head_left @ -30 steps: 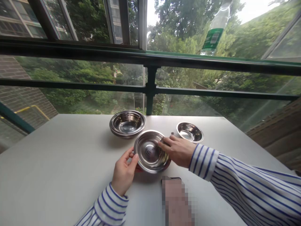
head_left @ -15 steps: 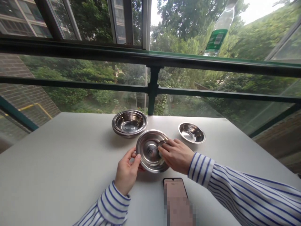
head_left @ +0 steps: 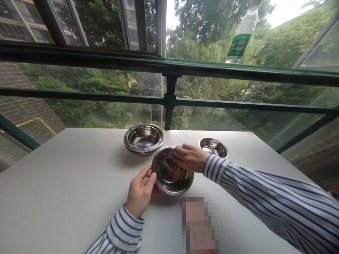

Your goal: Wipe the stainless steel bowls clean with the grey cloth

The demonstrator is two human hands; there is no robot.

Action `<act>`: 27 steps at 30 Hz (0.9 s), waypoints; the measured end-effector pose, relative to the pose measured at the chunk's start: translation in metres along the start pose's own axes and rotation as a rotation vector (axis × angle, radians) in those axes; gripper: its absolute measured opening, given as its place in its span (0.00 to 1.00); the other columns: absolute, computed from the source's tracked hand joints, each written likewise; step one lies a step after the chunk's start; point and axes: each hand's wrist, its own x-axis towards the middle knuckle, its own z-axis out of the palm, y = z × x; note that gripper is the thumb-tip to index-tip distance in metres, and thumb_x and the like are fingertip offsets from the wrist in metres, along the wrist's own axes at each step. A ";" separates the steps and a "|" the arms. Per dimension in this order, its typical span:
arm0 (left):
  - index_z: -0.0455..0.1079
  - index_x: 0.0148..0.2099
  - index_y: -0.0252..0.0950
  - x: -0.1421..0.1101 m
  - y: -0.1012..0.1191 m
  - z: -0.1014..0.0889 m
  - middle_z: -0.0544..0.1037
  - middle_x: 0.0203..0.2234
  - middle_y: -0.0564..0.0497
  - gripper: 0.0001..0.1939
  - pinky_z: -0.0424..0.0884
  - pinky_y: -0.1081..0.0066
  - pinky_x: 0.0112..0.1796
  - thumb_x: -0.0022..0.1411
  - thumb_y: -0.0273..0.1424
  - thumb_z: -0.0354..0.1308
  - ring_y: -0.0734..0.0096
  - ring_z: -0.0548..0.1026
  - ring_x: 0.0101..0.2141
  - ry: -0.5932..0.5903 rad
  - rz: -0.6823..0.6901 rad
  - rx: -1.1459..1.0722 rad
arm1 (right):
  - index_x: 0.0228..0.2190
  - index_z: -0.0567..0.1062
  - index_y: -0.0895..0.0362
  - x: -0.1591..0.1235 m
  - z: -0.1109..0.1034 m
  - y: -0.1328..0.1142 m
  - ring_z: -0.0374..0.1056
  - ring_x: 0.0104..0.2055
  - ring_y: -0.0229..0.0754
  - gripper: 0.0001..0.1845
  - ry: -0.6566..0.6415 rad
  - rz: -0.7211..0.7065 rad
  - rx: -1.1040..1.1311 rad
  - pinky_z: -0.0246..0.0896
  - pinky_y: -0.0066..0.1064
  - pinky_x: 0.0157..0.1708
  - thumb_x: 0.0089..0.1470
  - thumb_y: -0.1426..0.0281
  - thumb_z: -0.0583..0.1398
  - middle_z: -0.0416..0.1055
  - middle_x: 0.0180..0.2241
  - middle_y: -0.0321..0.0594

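Note:
A shiny stainless steel bowl (head_left: 169, 178) is tilted toward me above the white table. My left hand (head_left: 140, 192) grips its left rim, thumb on the edge and fingers behind and below. My right hand (head_left: 189, 157) reaches over the bowl's upper right side with curled fingers inside it. A bit of something grey shows at those fingertips; it is mostly hidden and I cannot make out its kind. Behind, to the left, sits a stack of steel bowls (head_left: 144, 139). A smaller steel bowl (head_left: 214, 146) stands at the back right, partly covered by my right hand and sleeve.
A phone (head_left: 198, 222), blurred out, lies on the white table (head_left: 79, 183) in front of the held bowl. Past the table's far edge runs a dark green railing (head_left: 169, 98) with glass. A plastic bottle with a green label (head_left: 239, 44) stands on the rail.
My right hand has moved from the bowl's right inner side up toward its far rim. My left hand keeps its grip on the rim. The stack and small bowl stay put.

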 end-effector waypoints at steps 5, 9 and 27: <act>0.66 0.48 0.32 -0.002 0.001 0.003 0.66 0.24 0.57 0.23 0.74 0.72 0.20 0.49 0.34 0.61 0.77 0.71 0.18 0.024 -0.021 -0.049 | 0.38 0.71 0.63 -0.001 -0.001 -0.029 0.64 0.37 0.46 0.12 -0.145 0.250 0.220 0.54 0.35 0.32 0.56 0.72 0.51 0.72 0.31 0.49; 0.67 0.46 0.32 -0.004 0.001 0.007 0.65 0.24 0.57 0.22 0.73 0.73 0.20 0.48 0.34 0.61 0.77 0.71 0.18 0.007 -0.019 -0.042 | 0.38 0.71 0.57 -0.007 -0.009 -0.052 0.64 0.30 0.40 0.12 -0.222 0.356 0.526 0.54 0.30 0.29 0.49 0.68 0.57 0.72 0.28 0.39; 0.65 0.48 0.32 -0.005 -0.002 0.006 0.67 0.26 0.56 0.24 0.73 0.72 0.21 0.50 0.36 0.60 0.76 0.72 0.18 -0.020 0.020 -0.006 | 0.46 0.65 0.58 0.011 -0.011 -0.077 0.69 0.35 0.42 0.16 -0.055 0.623 0.849 0.60 0.29 0.33 0.54 0.70 0.52 0.73 0.35 0.43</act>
